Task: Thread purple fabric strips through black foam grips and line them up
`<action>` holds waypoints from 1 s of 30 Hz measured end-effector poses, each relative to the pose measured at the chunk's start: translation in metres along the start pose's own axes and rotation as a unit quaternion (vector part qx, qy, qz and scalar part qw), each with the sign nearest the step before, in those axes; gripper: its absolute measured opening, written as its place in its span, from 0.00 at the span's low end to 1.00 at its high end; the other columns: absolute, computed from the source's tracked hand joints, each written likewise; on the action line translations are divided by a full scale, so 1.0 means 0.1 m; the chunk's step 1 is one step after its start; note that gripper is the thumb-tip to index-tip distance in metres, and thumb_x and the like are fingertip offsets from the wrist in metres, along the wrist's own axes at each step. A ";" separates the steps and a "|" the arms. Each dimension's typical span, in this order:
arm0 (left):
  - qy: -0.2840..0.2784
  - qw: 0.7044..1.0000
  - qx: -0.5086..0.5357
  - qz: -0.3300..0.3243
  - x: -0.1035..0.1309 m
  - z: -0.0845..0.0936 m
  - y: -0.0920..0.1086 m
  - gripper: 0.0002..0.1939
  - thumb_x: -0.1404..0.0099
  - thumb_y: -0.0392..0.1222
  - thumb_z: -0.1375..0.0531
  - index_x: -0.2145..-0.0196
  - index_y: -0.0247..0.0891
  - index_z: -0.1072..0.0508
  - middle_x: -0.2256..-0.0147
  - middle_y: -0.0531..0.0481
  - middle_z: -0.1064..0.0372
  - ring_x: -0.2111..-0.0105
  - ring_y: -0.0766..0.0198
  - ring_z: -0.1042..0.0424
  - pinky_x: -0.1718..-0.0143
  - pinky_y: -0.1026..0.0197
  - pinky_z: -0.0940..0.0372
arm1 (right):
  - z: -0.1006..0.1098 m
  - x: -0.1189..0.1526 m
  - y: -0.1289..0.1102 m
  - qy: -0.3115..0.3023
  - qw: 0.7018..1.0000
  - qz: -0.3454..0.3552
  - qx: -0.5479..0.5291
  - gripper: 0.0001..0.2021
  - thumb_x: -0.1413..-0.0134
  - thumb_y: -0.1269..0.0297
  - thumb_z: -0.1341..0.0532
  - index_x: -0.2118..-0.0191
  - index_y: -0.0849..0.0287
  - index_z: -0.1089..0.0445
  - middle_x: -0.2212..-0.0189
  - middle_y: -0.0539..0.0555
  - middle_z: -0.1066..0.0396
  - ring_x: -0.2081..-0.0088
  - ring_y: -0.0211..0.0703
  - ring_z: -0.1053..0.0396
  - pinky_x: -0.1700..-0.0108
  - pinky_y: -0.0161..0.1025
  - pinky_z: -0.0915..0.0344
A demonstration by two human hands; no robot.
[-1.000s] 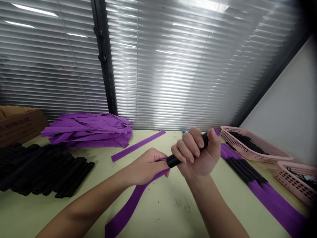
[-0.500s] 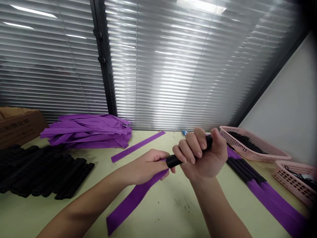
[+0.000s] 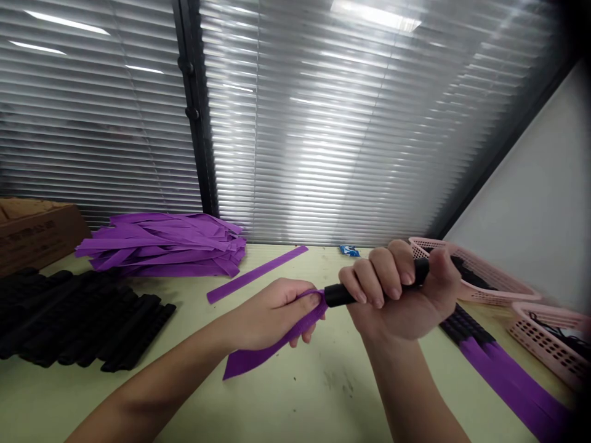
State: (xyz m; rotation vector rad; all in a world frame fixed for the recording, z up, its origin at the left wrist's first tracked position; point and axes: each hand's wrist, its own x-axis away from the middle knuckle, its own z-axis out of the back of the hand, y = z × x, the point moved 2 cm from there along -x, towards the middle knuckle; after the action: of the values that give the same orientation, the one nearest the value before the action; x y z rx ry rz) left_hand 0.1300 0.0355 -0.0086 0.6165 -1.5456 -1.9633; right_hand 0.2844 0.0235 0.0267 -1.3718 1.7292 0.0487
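Observation:
My left hand pinches a purple strap whose loose end hangs down to the left. The strap runs into the near end of a black tube. Around that tube the fingers of my right hand are wrapped, with the thumb raised at its far end. Behind my hands a single purple strip lies on the table. A pile of purple strips is at the back left, and black tubes lie in a heap at the left.
A cardboard box stands at the far left. Two pink baskets with dark items are at the right, beside black-and-purple straps. A small blue packet lies near the blinds.
My right hand has moved right with the black tube, away from my left hand. More purple strap shows between them, and its loose end has drawn up towards my left hand.

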 end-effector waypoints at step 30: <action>0.126 0.962 -0.227 -0.083 0.03 -0.08 0.03 0.19 0.28 0.47 0.56 0.76 0.38 0.43 0.80 0.57 0.45 0.81 0.72 0.47 0.80 0.64 0.53 | 0.03 0.01 0.04 0.060 0.996 -0.041 -0.051 0.21 0.48 0.57 0.41 0.82 0.57 0.51 0.89 0.41 0.53 0.88 0.29 0.55 0.83 0.31 0.48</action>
State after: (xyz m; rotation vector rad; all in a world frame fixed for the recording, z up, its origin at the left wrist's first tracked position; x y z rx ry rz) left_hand 0.1338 0.0274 -0.0074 0.7767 -0.8731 -2.1656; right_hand 0.2837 0.0257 0.0222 -1.5464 1.7881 0.0110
